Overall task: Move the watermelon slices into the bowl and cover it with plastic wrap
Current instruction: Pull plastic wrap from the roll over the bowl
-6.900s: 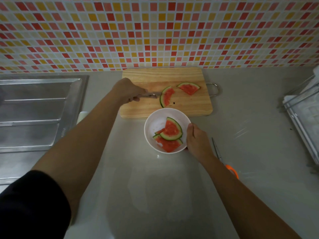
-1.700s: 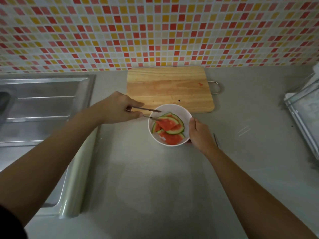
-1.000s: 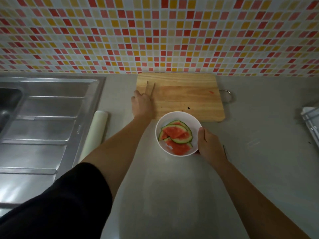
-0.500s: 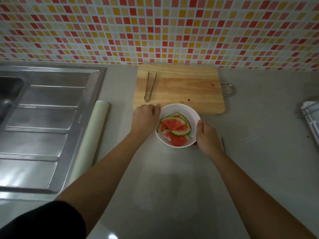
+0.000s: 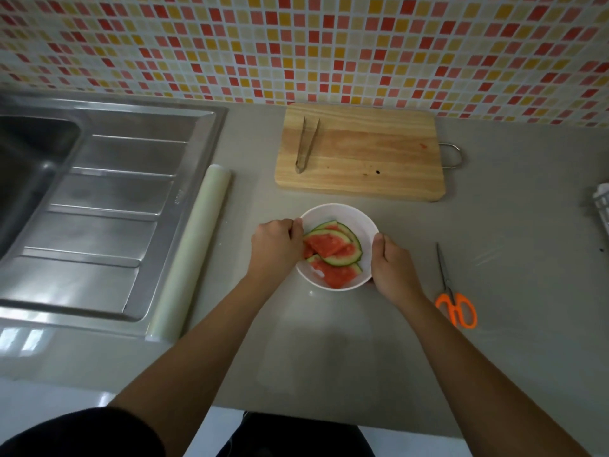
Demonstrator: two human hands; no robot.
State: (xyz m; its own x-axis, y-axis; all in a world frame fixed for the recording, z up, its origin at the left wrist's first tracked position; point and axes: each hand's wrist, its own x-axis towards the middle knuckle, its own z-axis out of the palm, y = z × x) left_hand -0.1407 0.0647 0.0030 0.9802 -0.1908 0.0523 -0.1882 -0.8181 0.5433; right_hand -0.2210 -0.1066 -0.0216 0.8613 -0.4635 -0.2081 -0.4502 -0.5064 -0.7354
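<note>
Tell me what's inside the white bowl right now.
The white bowl holds overlapping watermelon slices, red flesh up. The lower slices are partly covered by the top ones, and the left hand hides the bowl's left edge.

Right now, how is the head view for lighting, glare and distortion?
Head view: dim overall, yet the watermelon slices in the bowl read clearly; glare patches sit on the sink edge at lower left; wide-angle bending curves the tiled wall and counter edges; no notable blur.
</note>
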